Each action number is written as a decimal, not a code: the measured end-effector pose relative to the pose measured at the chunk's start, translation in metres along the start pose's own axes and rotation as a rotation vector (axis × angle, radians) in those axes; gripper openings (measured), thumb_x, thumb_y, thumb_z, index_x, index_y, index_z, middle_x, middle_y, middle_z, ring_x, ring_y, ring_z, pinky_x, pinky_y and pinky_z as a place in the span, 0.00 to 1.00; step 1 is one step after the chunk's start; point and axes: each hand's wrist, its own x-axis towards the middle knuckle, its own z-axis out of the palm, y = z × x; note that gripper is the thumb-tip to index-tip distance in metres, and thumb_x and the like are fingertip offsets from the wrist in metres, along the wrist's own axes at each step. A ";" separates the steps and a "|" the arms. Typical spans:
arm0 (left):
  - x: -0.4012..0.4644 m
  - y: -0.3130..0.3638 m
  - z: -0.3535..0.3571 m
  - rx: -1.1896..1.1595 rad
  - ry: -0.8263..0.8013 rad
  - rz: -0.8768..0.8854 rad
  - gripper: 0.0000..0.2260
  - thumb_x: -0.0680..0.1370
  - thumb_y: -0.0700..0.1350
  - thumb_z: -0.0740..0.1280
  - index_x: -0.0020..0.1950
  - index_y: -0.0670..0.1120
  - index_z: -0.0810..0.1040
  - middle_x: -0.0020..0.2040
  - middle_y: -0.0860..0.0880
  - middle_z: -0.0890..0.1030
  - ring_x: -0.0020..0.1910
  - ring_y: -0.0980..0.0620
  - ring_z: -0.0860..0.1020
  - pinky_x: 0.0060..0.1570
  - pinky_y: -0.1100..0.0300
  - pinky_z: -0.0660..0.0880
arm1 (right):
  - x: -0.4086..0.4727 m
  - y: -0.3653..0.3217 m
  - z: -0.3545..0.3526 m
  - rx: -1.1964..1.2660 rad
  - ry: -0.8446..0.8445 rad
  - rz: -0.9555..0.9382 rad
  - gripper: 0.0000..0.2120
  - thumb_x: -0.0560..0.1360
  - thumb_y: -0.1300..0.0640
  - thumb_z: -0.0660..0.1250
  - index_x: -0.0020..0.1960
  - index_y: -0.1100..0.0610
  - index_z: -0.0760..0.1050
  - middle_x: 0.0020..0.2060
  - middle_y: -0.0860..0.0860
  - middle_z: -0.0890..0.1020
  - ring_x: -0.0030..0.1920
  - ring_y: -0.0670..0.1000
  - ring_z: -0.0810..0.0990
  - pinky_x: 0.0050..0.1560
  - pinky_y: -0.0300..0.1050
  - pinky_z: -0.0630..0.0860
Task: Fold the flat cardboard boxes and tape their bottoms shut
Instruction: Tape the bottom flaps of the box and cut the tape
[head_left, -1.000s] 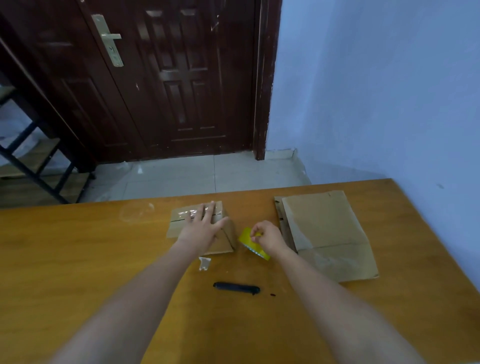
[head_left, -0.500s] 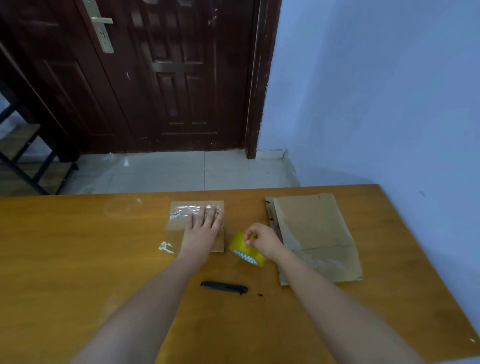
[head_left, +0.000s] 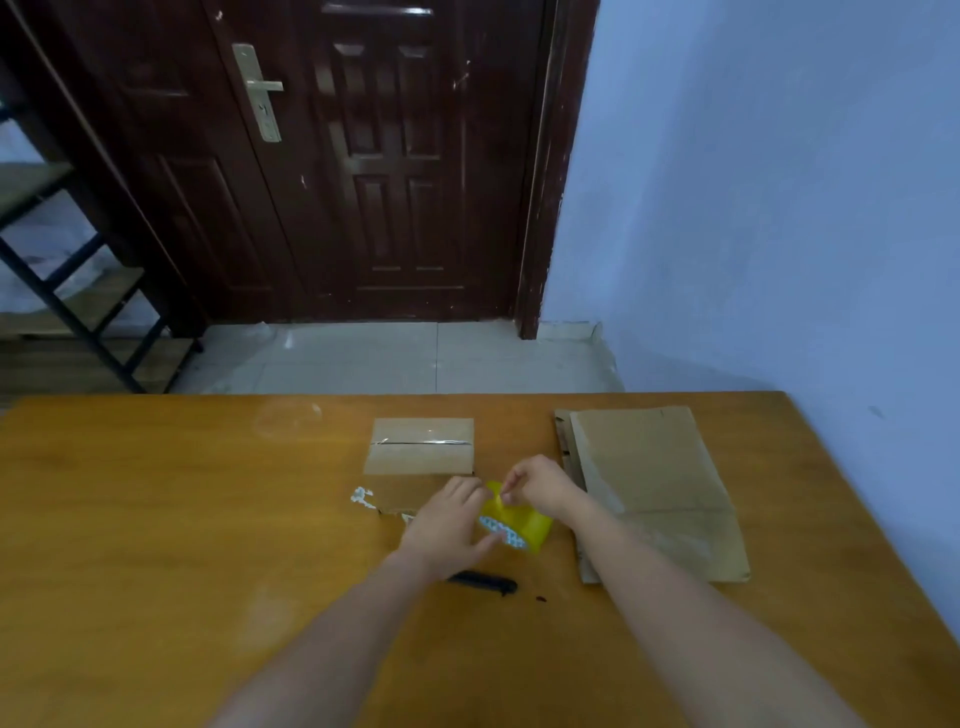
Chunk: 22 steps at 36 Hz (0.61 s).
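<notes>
- It looked like a plain room in a home or small workroom.
- A dark panelled wooden door (head_left: 363, 156) with a brass lever handle (head_left: 260, 91) stood at 12 o'clock.
- Pale floor tiles (head_left: 389, 358) lay below it, a bare bluish wall (head_left: 779, 182) rose at 2 o'clock, and metal-framed steps (head_left: 88, 312) climbed at 10 o'clock.
- A wooden table (head_left: 156, 519) filled the foreground.
</notes>
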 end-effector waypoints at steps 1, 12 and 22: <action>-0.002 0.007 0.004 -0.042 -0.035 -0.035 0.28 0.77 0.62 0.60 0.70 0.46 0.66 0.67 0.50 0.67 0.69 0.51 0.63 0.66 0.59 0.65 | 0.000 0.000 0.001 0.030 -0.004 0.009 0.04 0.71 0.65 0.71 0.39 0.57 0.80 0.33 0.46 0.77 0.46 0.47 0.76 0.46 0.37 0.69; -0.008 0.032 0.029 -0.801 0.040 -0.472 0.41 0.66 0.54 0.76 0.73 0.52 0.56 0.66 0.51 0.64 0.63 0.51 0.69 0.61 0.51 0.73 | -0.019 -0.001 -0.003 0.484 -0.066 0.072 0.06 0.73 0.66 0.70 0.39 0.57 0.78 0.38 0.51 0.78 0.42 0.48 0.76 0.40 0.41 0.74; 0.002 0.023 0.030 -1.065 -0.031 -0.572 0.28 0.71 0.47 0.74 0.65 0.53 0.62 0.56 0.49 0.73 0.55 0.49 0.75 0.48 0.58 0.75 | -0.020 -0.002 0.005 0.360 0.008 -0.093 0.11 0.73 0.66 0.69 0.35 0.53 0.76 0.41 0.49 0.78 0.50 0.50 0.76 0.55 0.48 0.73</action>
